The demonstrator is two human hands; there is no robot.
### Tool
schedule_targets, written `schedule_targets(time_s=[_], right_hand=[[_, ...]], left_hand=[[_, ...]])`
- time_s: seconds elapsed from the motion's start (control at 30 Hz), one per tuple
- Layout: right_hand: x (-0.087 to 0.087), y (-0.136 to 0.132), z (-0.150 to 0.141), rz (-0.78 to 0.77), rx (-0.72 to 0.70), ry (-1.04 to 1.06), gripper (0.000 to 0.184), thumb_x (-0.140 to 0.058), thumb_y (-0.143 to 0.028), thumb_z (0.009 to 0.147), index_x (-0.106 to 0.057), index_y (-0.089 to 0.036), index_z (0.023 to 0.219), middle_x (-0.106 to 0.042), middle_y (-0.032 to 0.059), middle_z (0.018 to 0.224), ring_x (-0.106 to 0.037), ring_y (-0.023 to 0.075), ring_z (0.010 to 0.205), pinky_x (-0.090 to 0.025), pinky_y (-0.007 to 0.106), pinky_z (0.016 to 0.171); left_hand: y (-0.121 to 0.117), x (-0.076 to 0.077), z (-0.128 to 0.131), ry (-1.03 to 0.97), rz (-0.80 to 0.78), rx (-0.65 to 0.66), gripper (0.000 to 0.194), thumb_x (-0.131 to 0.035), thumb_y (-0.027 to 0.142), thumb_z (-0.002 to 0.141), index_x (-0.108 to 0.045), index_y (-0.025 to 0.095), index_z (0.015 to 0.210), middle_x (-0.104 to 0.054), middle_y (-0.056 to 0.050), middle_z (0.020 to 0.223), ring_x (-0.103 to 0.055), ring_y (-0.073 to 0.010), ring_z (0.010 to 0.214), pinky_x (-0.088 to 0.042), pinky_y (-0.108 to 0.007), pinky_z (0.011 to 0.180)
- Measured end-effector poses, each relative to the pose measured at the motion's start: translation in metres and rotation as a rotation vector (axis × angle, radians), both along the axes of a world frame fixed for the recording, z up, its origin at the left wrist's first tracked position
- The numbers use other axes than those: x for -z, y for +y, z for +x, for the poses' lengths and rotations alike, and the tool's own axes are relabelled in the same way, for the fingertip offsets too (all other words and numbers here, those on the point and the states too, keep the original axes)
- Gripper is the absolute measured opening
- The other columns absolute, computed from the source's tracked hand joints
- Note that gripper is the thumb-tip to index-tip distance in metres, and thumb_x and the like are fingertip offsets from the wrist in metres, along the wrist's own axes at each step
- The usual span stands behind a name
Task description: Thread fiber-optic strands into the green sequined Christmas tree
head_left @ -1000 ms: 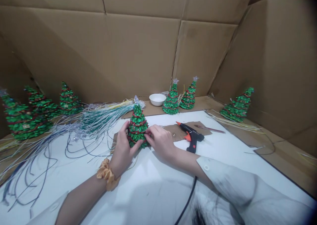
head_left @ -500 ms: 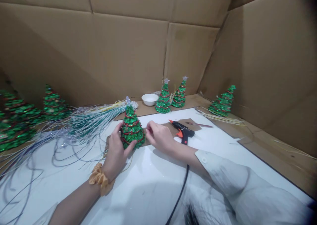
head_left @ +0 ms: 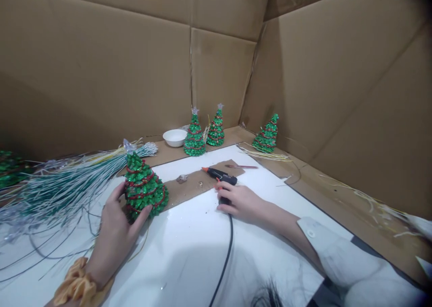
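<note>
Left grip (head_left: 114,241) clamps sequinned tree (head_left: 143,187); right grip (head_left: 238,203) covers glue gun (head_left: 219,175), hold unclear.

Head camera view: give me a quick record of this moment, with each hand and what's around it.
Left hand: cupping a green sequinned Christmas tree from the side
Right hand: closed on a hot glue gun
Cord: black cord runs down from the gun
Left wrist: orange scrunchie
Beside the tree: bundle of pale strands; cardboard strip
Farther back: white bowl; three smaller sequinned trees
</note>
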State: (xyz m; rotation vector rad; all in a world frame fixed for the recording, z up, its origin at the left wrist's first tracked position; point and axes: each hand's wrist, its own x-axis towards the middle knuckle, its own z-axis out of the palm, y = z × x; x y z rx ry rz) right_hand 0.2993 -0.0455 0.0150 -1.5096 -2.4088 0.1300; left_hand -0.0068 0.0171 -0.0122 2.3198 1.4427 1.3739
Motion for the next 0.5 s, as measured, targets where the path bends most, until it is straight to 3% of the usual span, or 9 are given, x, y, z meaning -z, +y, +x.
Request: schedule_targets(time_s=[0.13, 0.3, 0.5], right_hand=[[-0.006, -0.008, 0.005, 0.014, 0.088, 0.056, 0.02, -0.044, -0.033, 0.087, -0.056, -0.018, 0.086, -0.059, 0.0057, 0.093, -0.059, 0.0154, 0.079, -0.046, 0.027, 0.07], [-0.002, -0.031, 0.022, 0.118, 0.246, 0.066, 0.019, -0.044, -0.032, 0.087, -0.055, -0.018, 0.085, -0.059, 0.0074, 0.098, -0.059, 0.0164, 0.08, -0.046, 0.028, 0.072], [0.008, -0.053, 0.028, 0.101, 0.419, 0.0, 0.02, -0.042, -0.032, 0.087, -0.057, -0.018, 0.085, -0.06, 0.0065, 0.098, -0.061, 0.0172, 0.076, -0.048, 0.031, 0.068]], left_hand=[[0.0, -0.004, 0.003, 0.013, 0.021, -0.009, 0.075, -0.055, 0.044, 0.074, -0.019, 0.021, 0.136, -0.046, -0.012, 0.115, -0.046, -0.0355, 0.109, -0.035, -0.057, 0.096], [-0.002, -0.007, 0.005, 0.013, 0.03, -0.016, 0.076, -0.054, 0.047, 0.074, -0.017, 0.024, 0.136, -0.039, -0.01, 0.123, -0.046, -0.0355, 0.109, -0.036, -0.06, 0.095], [0.003, -0.002, 0.005, -0.042, -0.068, 0.013, 0.085, -0.058, 0.046, 0.071, -0.009, 0.023, 0.137, -0.03, -0.012, 0.134, -0.036, -0.0371, 0.121, -0.037, -0.059, 0.096]])
